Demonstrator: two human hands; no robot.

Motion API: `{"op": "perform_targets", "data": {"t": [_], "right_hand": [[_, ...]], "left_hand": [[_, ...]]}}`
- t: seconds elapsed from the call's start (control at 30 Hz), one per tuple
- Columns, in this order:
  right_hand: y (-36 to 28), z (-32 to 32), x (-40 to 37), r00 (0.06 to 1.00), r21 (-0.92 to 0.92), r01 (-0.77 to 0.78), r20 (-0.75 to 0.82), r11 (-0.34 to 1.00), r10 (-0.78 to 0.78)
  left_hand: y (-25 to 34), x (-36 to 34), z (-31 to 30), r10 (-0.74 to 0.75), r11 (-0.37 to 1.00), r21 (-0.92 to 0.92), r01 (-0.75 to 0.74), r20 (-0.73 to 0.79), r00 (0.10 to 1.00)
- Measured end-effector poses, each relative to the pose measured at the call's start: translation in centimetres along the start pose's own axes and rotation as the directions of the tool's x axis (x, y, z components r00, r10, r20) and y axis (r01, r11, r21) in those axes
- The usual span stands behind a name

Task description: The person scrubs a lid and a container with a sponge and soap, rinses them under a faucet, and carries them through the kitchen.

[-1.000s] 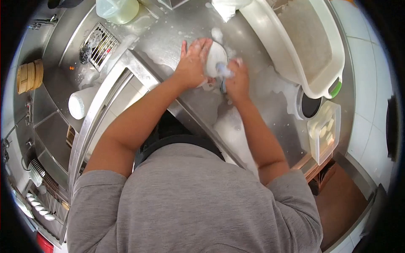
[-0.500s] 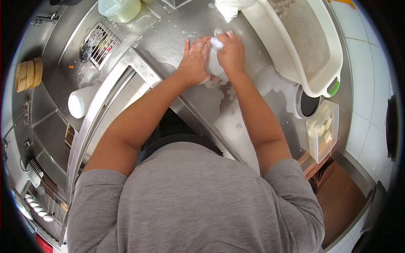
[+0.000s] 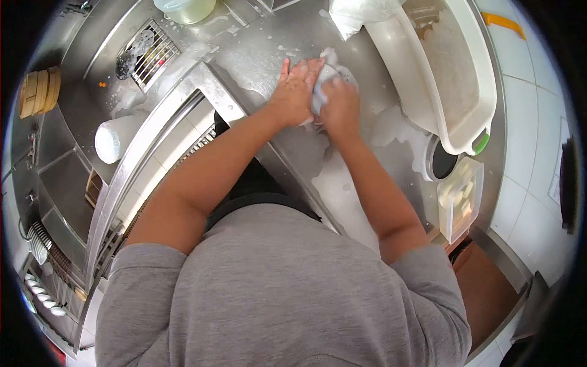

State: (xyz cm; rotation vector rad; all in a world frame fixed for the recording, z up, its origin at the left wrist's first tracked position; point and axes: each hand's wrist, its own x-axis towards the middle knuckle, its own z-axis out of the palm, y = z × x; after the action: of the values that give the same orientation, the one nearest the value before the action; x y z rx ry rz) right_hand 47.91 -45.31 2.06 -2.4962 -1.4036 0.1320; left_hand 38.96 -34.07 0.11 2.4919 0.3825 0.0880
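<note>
Grate (image 3: pixel 153 56) left, basin (image 3: pixel 405 76) right on counter (image 3: pixel 376 116), container (image 3: pixel 458 205) before basin.

Bright light glares off the steel counter (image 3: pixel 260 52); the right hand (image 3: pixel 340 109) blurs, edges bow.

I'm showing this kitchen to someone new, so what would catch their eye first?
Probably the left hand and right hand, close together at a sudsy white thing on the foam-streaked steel counter. Next, the big white tub beyond them to the right, then the steamers at far left.
</note>
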Motion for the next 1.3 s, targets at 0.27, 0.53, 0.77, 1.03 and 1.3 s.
{"op": "perform_targets", "data": {"t": [0.27,0.53,0.77,1.03,1.3], "right_hand": [[3.0,-2.2,0.9,0.858,-0.277,-0.155,-0.513,0.948,-0.01],[-0.8,1.5,-2.6,0.98,0.194,-0.012,-0.192,0.981,0.05],[-0.8,2.7,-2.5,0.97,0.234,-0.065,-0.212,0.97,0.116],[-1.2,2.9,-2.8,0.957,0.211,-0.077,-0.259,0.974,0.132],[-0.6,2.7,-2.8,0.982,0.193,0.007,-0.188,0.981,0.03]], "left_hand": [[0.4,-0.3,-1.1,-0.048,0.993,-0.11,0.049,0.009,0.999],[-0.4,-0.4,-0.8,-0.026,0.997,-0.074,0.029,0.043,0.999],[-0.8,-0.4,0.1,-0.003,0.995,-0.101,0.0,-0.038,0.999],[-0.7,-0.3,0.0,-0.006,0.998,-0.055,0.006,-0.004,1.0],[-0.7,-0.4,-0.2,-0.012,0.997,-0.081,0.011,-0.01,1.0]]}}
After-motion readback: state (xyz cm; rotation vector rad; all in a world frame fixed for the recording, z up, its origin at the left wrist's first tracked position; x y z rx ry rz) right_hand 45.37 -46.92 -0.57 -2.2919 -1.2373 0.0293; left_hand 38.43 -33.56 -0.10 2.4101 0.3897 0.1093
